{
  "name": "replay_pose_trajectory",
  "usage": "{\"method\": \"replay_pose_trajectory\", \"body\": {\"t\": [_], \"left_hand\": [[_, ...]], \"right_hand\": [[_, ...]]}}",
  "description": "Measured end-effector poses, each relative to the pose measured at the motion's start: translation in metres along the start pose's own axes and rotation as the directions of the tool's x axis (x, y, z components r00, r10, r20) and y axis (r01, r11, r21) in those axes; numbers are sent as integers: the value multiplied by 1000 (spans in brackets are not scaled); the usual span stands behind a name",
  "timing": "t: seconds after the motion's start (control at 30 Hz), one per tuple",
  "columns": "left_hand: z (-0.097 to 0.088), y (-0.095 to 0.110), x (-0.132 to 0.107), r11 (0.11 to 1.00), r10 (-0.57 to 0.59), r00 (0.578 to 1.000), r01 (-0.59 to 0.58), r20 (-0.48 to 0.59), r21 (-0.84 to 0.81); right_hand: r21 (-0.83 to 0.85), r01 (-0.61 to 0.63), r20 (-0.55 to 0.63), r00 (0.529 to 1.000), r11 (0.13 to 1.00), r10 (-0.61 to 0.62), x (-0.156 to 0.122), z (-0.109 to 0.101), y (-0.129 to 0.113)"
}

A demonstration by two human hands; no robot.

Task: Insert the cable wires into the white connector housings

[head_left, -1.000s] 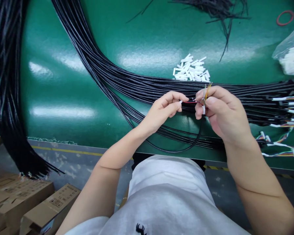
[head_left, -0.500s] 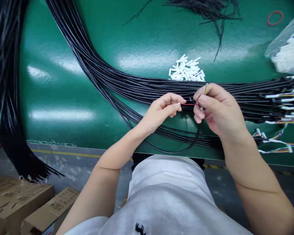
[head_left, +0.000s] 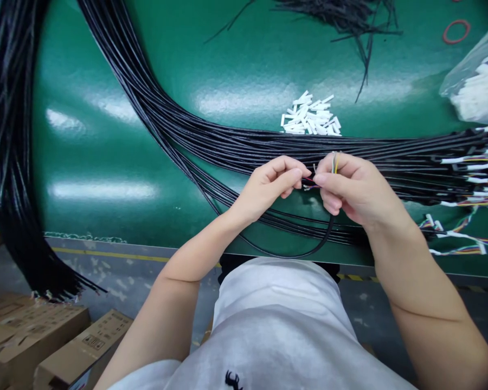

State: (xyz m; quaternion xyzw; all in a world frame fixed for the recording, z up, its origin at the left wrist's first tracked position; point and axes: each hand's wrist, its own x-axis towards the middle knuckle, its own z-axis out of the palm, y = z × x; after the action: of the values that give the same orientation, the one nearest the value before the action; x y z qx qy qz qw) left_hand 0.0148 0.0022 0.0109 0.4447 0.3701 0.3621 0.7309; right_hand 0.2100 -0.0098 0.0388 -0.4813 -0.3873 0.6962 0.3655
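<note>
My left hand (head_left: 270, 187) and my right hand (head_left: 355, 187) meet over the green table (head_left: 106, 151), fingertips almost touching. My right hand pinches the end of a black cable (head_left: 309, 250) that loops down toward the table's near edge. Thin coloured wires (head_left: 334, 162) stick up between its fingers, and a red wire (head_left: 309, 180) runs across to my left hand. My left hand is closed in a pinch on that red wire's end, with what looks like a small white piece at its fingertips. A pile of small white connector housings (head_left: 309, 118) lies just beyond my hands.
A thick bundle of black cables (head_left: 179, 130) sweeps from the far left across the table to the right, where finished ends with white connectors and coloured wires (head_left: 477, 179) lie. A plastic bag of white parts (head_left: 477, 92), a red rubber band (head_left: 456, 31), loose black strands (head_left: 350, 19) and cardboard boxes (head_left: 44, 341) are around.
My right hand has shifted left and down a little, closing the gap to my left hand. The coloured wires stand less far out of its fingers.
</note>
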Motion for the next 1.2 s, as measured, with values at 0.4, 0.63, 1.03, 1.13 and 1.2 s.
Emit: {"method": "replay_pose_trajectory", "body": {"t": [0.4,0.63,1.03,1.13,1.2], "left_hand": [[2,3,0,983,142,986,-130,-92,126],[2,-4,0,996,84,995,-82,-45,47],[-2,-5,0,955,-155,986,165,59,-245],[-1,-4,0,956,-155,986,165,60,-244],[-1,-4,0,958,-153,987,161,54,-237]], "right_hand": [[-398,322,7,937,859,-348,-4,2,10],[-575,353,-66,879,738,-472,-6,6,10],[-758,475,11,695,447,-719,-6,8,16],[-804,422,6,710,420,-704,-6,8,19],[-813,405,-4,714,419,-700,-7,7,20]]}}
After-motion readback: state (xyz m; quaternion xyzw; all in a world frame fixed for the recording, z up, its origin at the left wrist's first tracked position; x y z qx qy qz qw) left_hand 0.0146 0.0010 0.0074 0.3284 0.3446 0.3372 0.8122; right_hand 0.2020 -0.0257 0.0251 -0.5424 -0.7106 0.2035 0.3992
